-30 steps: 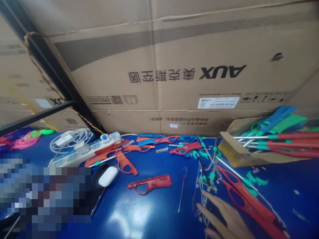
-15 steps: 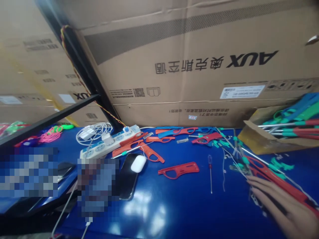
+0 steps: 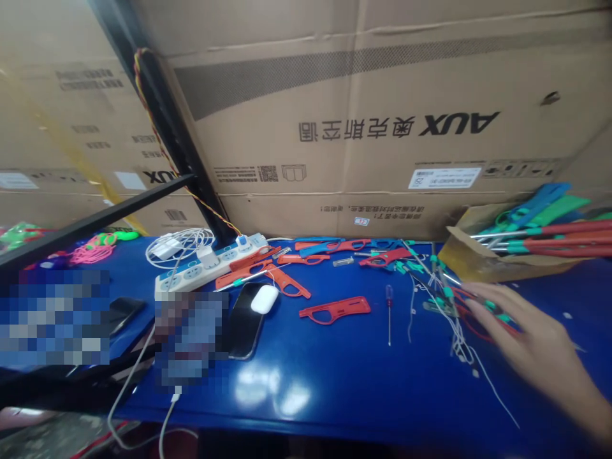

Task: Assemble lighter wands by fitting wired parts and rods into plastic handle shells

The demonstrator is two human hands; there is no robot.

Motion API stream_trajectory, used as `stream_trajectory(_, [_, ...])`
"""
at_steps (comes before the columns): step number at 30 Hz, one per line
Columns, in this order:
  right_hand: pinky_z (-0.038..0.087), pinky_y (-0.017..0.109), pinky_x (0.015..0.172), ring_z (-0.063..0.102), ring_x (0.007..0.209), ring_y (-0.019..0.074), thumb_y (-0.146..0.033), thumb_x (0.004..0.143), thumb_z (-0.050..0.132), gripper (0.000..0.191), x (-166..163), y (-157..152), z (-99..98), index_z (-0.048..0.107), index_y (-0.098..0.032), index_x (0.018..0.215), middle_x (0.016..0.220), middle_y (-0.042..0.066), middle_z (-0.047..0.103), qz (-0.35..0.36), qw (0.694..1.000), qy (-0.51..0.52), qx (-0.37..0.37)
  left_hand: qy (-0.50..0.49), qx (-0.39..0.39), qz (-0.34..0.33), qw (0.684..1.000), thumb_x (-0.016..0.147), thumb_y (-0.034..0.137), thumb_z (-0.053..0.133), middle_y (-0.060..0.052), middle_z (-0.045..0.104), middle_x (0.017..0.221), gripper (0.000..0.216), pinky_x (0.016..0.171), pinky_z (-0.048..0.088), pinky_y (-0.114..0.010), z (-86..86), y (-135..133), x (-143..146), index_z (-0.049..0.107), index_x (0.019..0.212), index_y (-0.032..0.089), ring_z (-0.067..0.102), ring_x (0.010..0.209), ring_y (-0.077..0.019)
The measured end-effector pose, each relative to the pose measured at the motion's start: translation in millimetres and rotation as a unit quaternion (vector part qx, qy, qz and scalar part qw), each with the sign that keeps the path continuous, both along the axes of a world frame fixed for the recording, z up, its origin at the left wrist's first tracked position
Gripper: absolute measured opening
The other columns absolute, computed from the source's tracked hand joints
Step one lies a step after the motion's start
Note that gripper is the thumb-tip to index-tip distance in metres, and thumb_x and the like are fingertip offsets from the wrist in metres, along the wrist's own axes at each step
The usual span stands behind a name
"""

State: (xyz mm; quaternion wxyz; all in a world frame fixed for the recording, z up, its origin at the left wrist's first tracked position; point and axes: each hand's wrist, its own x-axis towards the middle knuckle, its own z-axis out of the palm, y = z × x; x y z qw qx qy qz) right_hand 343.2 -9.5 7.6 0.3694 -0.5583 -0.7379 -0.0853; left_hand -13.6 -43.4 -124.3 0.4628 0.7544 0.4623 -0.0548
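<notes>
My right hand [image 3: 526, 338] reaches in from the right, a little blurred, its fingers and thumb around a bunch of lighter parts. Green pieces [image 3: 500, 315] and a red edge show between them. Beside the fingertips, white wires [image 3: 461, 347] trail over the blue table [image 3: 363, 389] toward its front. Left of the hand lie a screwdriver [image 3: 389, 312] with a purple handle and a red lighter shell half [image 3: 337, 311]. My left hand is out of view.
An open carton [image 3: 471, 264] holding assembled lighters stands at the back right. More shells [image 3: 287, 280], a power strip [image 3: 210, 268], a phone [image 3: 243, 331] and a white earbud case [image 3: 264, 298] lie leftward. Large cardboard boxes [image 3: 268, 83] wall the back; a black frame bar [image 3: 95, 220] crosses the left.
The view has shifted slightly. My right hand has moved up and farther over the pile; the metal tube and green pieces that lay right of it are gone from there, and wires now trail in front.
</notes>
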Motion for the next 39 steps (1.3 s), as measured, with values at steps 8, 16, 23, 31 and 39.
stream_trajectory(8, [0.048,0.042,0.094,0.062,0.108,0.0251,-0.037,0.103,0.039,0.038,-26.1,115.9,27.2,0.066,-0.014,0.119,0.115,0.012,0.071,0.15,0.966,-0.208,-0.043,-0.073,0.163,-0.027,0.983,0.104,0.053,0.031,-0.005,0.066,0.118,0.048,0.095,0.05,-0.04,144.5,82.4,9.4,0.064,0.125,0.025,0.061,0.114,-0.0244])
stream_trajectory(16, [0.043,0.048,0.101,0.06,0.113,0.0279,-0.025,0.103,0.04,0.036,-36.7,134.2,-19.7,0.062,-0.018,0.13,0.125,0.013,0.068,0.139,0.963,-0.229,-0.03,0.058,0.423,-0.104,0.898,0.087,0.062,0.064,-0.009,0.066,0.108,0.048,0.074,0.049,-0.033,149.0,117.2,19.4,0.063,0.106,0.018,0.064,0.099,-0.0271])
stream_trajectory(23, [0.047,0.046,0.092,0.06,0.106,0.0298,-0.032,0.101,0.044,0.031,-22.1,141.5,-15.9,0.067,-0.018,0.117,0.116,0.015,0.066,0.136,0.965,-0.223,-0.037,-0.029,0.445,-0.05,0.894,0.092,0.021,0.055,-0.002,0.065,0.09,0.005,0.067,0.04,-0.028,149.5,114.1,14.7,0.05,0.094,0.021,0.062,0.081,-0.0178])
stream_trajectory(31, [0.047,0.042,0.086,0.059,0.095,0.0259,-0.024,0.099,0.051,0.019,-26.3,125.1,-3.1,0.066,-0.018,0.11,0.101,0.012,0.068,0.178,0.963,-0.19,0.065,-0.058,0.471,0.033,0.879,0.092,0.056,0.06,0.003,0.059,0.072,0.036,0.058,0.033,-0.027,149.3,111.5,20.0,0.048,0.092,0.022,0.054,0.06,-0.014])
stream_trajectory(39, [0.047,0.039,0.086,0.059,0.098,0.0228,-0.008,0.098,0.048,0.025,-62.4,75.2,22.8,0.064,-0.014,0.118,0.104,0.01,0.071,0.288,0.924,-0.218,0.122,-0.108,0.434,0.12,0.886,0.089,0.062,0.062,0.003,0.06,0.079,0.043,0.061,0.036,-0.027,151.4,113.4,19.4,0.047,0.094,0.022,0.055,0.065,-0.0142])
